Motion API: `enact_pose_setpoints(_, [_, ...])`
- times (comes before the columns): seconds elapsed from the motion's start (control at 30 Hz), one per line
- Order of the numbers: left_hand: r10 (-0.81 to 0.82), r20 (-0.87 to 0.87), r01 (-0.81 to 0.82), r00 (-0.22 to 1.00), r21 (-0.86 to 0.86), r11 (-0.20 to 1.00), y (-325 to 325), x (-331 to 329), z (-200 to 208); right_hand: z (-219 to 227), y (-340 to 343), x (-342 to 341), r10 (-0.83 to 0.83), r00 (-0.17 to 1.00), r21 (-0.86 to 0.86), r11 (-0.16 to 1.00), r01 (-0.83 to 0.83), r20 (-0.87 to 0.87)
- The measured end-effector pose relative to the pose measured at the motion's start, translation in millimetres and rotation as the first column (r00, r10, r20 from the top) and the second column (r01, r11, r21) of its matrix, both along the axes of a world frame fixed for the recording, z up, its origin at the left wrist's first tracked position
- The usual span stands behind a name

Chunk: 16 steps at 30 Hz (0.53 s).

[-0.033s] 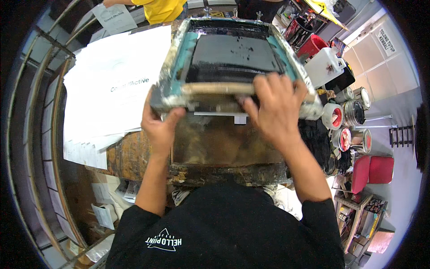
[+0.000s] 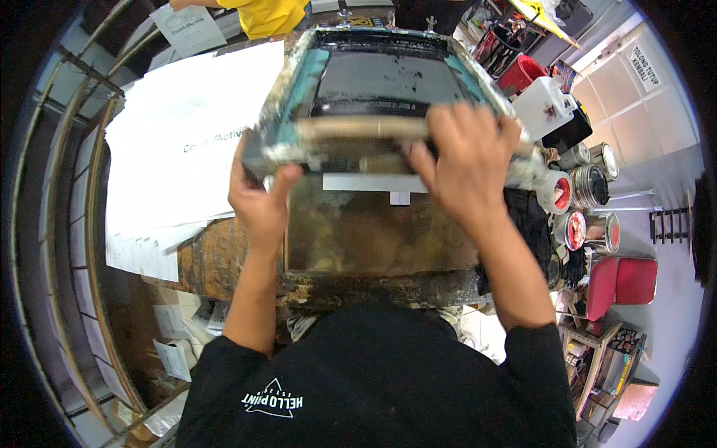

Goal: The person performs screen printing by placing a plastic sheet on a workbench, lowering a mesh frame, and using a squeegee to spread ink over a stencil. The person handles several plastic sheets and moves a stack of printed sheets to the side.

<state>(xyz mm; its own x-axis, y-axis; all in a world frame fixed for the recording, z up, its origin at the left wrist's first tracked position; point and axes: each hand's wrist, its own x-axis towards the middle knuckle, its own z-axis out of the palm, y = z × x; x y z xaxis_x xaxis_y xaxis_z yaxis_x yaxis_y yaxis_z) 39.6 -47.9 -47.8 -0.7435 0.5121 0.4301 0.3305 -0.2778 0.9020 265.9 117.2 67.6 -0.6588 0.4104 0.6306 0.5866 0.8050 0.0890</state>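
Note:
A screen printing frame (image 2: 282, 95) with dark ink over its mesh (image 2: 388, 75) is tilted, its near edge lifted off the brown board (image 2: 373, 239). My left hand (image 2: 258, 198) grips the frame's near left corner, thumb on the near side. My right hand (image 2: 467, 160) is closed over the wooden handle of a squeegee (image 2: 358, 127), which lies across the near end of the screen and is blurred by motion. Under the lifted edge, part of a white sheet of paper (image 2: 366, 182) shows on the board, beside a small white tab (image 2: 400, 198).
A stack of white paper (image 2: 179, 97) lies to the left. On the right stand ink cans (image 2: 588, 187), a white jug (image 2: 538, 108) and a red bucket (image 2: 520, 73). At the far left, a person in a yellow shirt (image 2: 272, 16) holds a printed sheet (image 2: 188, 31).
The frame's near edge has risen, with both hands and the squeegee moving with it. More of the white sheet beneath shows now.

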Motion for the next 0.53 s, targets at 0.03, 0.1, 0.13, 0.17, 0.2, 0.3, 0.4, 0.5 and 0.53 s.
enact_pose_setpoints(0.03, [0.039, 0.013, -0.04, 0.999, 0.101, 0.994, 13, -11, 3, 21, 28, -8, 0.057, 0.996, 0.1, 0.994, -0.05, -0.072])
enact_pose_setpoints(0.1, [0.034, -0.049, -0.025, 0.998, 0.177, 0.984, 53, -50, 0, 50, 45, -20, 0.087, 0.992, 0.114, 0.991, -0.077, -0.089])
enact_pose_setpoints(0.13, [0.08, -0.123, -0.068, 0.989, 0.102, 0.992, 76, -70, -7, 62, 49, -25, 0.018, 0.999, 0.068, 0.998, -0.015, -0.044])
enact_pose_setpoints(0.17, [0.088, -0.198, -0.108, 0.976, -0.09, 0.99, 101, -86, -19, 70, 53, -31, -0.002, 0.999, 0.058, 0.998, 0.004, -0.032])
enact_pose_setpoints(0.2, [0.006, -0.194, -0.062, 0.981, -0.282, 0.958, 125, -97, -34, 74, 55, -40, 0.069, 0.995, 0.026, 0.997, -0.067, -0.069])
enact_pose_setpoints(0.3, [-0.191, -0.515, -0.073, 0.836, -0.448, 0.891, 210, -123, -76, 91, 60, -49, 0.094, 0.981, -0.032, 0.994, -0.101, -0.172])
enact_pose_setpoints(0.4, [-0.257, -0.757, -0.319, 0.6, -0.522, 0.791, 261, -145, -108, 107, 59, -51, 0.145, 0.959, -0.13, 0.975, -0.18, -0.242])
enact_pose_setpoints(0.5, [-0.261, -0.784, -0.315, 0.563, -0.496, 0.809, 287, -157, -137, 101, 57, -68, 0.114, 0.966, -0.013, 0.993, -0.121, -0.231])
enact_pose_setpoints(0.53, [-0.111, -0.818, -0.216, 0.565, -0.277, 0.936, 290, -158, -149, 102, 58, -73, 0.113, 0.966, -0.018, 0.993, -0.121, -0.234])
